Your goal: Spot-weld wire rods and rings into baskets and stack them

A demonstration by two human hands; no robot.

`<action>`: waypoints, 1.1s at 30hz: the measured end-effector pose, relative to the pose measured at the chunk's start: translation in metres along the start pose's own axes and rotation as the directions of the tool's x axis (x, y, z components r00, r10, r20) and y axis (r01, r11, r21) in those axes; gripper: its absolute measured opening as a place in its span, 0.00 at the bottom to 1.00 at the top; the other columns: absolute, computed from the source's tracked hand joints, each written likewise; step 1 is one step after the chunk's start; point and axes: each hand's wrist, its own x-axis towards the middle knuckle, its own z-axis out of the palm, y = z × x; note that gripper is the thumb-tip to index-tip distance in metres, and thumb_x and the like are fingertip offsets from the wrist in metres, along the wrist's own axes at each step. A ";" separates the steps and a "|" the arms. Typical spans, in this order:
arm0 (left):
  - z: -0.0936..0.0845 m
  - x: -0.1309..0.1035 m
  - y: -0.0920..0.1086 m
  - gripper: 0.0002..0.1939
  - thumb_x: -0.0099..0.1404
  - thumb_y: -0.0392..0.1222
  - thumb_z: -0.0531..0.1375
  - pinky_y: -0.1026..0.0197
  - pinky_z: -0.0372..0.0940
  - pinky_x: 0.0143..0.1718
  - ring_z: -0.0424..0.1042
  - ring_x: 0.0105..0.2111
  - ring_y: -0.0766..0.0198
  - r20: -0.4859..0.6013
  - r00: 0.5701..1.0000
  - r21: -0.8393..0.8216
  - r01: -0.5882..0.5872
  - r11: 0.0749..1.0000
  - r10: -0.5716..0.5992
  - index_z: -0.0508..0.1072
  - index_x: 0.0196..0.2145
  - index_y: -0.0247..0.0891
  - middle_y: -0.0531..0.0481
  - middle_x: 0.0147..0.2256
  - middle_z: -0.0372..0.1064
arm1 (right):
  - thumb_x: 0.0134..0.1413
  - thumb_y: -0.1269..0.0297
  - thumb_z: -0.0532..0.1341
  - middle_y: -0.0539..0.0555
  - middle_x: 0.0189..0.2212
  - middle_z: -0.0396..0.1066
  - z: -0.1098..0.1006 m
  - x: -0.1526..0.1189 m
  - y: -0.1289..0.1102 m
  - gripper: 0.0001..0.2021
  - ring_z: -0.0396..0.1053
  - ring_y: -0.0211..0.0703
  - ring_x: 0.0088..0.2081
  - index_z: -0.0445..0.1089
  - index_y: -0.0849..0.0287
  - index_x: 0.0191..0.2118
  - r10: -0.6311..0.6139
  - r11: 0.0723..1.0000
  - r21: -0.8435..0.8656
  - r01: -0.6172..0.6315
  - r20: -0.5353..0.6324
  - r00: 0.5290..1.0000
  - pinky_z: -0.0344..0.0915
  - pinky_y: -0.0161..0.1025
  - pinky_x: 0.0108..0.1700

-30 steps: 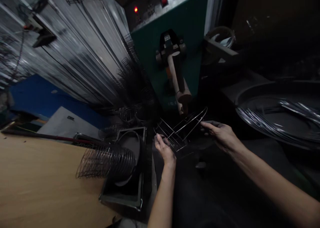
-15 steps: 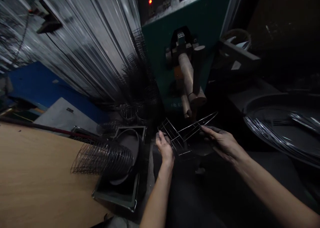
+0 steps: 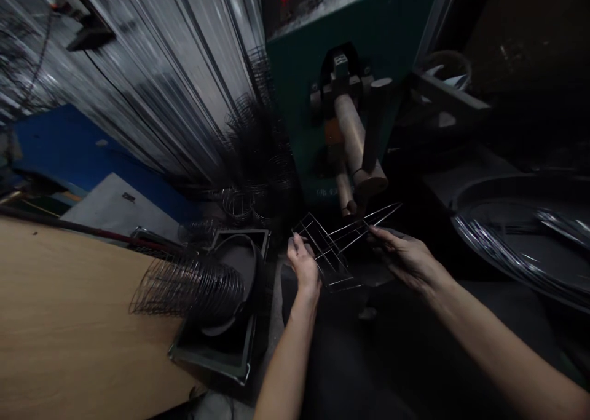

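A small wire frame (image 3: pixel 326 255) of thin crossed rods hangs in the middle of the view, just below the metal arms (image 3: pixel 362 143) of a green machine (image 3: pixel 295 69). My left hand (image 3: pixel 304 263) is closed on the frame's left edge. On the right, my right hand (image 3: pixel 405 254) pinches the wire at the frame's right part with thumb and fingertips. Long thin wires reach out to the right, past my right fingertips. The frame's upper part lies close under the tips of the metal arms; whether they touch is too dark to tell.
Coiled wire rings (image 3: pixel 188 288) lean on a round dark pan over a crate (image 3: pixel 230 371) at the left, beside a wooden board (image 3: pixel 69 321). A large tray (image 3: pixel 465 202) of shiny wires stands right. Wire rings stand behind.
The view has shifted slightly, so the machine sits a little further right and its upper part higher. The frame has tilted slightly, and my right fingertips are a bit higher. Both hands keep hold.
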 end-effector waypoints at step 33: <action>0.012 0.009 0.001 0.18 0.67 0.55 0.50 0.69 0.49 0.20 0.52 0.16 0.73 -0.090 0.996 0.061 0.018 0.998 -0.013 0.64 0.29 0.38 0.60 0.17 0.50 | 0.46 0.67 0.65 0.51 0.31 0.71 -0.077 -0.027 -0.006 0.05 0.70 0.37 0.32 0.74 0.55 0.33 -0.192 0.946 -0.285 0.152 -0.119 0.974 0.67 0.29 0.26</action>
